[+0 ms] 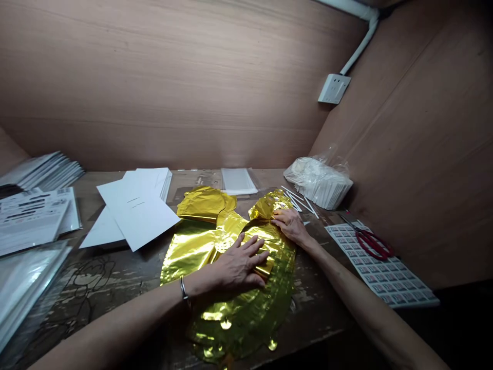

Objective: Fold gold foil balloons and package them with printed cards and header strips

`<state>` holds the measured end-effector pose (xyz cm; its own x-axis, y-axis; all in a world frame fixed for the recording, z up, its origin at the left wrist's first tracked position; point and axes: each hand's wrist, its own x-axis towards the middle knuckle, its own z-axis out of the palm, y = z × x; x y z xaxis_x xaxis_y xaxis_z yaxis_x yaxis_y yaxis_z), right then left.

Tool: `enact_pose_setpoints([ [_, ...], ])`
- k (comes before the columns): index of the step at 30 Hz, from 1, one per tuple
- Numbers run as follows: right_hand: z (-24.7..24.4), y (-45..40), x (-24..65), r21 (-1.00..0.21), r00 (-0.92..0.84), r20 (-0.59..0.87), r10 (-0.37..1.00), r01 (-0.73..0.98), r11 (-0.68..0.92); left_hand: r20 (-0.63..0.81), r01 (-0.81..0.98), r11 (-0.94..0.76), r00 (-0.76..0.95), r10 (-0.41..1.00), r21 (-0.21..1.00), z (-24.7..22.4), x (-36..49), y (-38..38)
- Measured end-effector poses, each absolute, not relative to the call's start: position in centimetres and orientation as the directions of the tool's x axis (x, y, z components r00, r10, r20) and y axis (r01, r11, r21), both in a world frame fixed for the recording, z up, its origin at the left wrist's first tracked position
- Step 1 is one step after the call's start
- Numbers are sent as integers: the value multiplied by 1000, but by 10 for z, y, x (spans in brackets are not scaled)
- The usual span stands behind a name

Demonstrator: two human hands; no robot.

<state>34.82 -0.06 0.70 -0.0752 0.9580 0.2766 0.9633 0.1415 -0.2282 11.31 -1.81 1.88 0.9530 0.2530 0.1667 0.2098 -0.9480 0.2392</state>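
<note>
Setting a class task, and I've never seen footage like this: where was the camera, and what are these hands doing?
A camera worn on a person's head took this picture, looking forward and down, so their own arms reach in from below. The left hand lies flat on a crumpled gold foil balloon, and the right hand rests its fingers on the balloon's far end. Neither seems to grip anything. Nearby on the scuffed wooden table lie white card sheets, thin white sticks, and red-handled scissors on a sheet of labels.
</note>
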Motion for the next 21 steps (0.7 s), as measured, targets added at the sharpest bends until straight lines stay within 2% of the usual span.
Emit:
enact_pose_setpoints([
  [6,34,15,334,-183,-15,278,960,981,69,151,268,-937,940,305,223,35,100,-10],
  [10,71,25,316,35,-22,236,971,999,14,198,262,-942,932,303,209,42,96,-15],
  [12,94,34,298,169,-32,158,987,986,5,239,276,-944,919,315,183,40,91,-25],
  [14,115,49,274,256,-72,23,997,965,63,293,348,-922,875,385,172,36,85,-40],
  [18,137,92,220,328,-123,-223,967,925,193,341,429,-865,797,498,260,36,75,-68],
  [20,137,114,199,285,-148,-227,963,935,211,374,454,-812,728,575,366,44,79,-69],
  [21,135,123,191,233,-192,-202,960,943,238,386,495,-744,644,660,449,49,83,-65],
])
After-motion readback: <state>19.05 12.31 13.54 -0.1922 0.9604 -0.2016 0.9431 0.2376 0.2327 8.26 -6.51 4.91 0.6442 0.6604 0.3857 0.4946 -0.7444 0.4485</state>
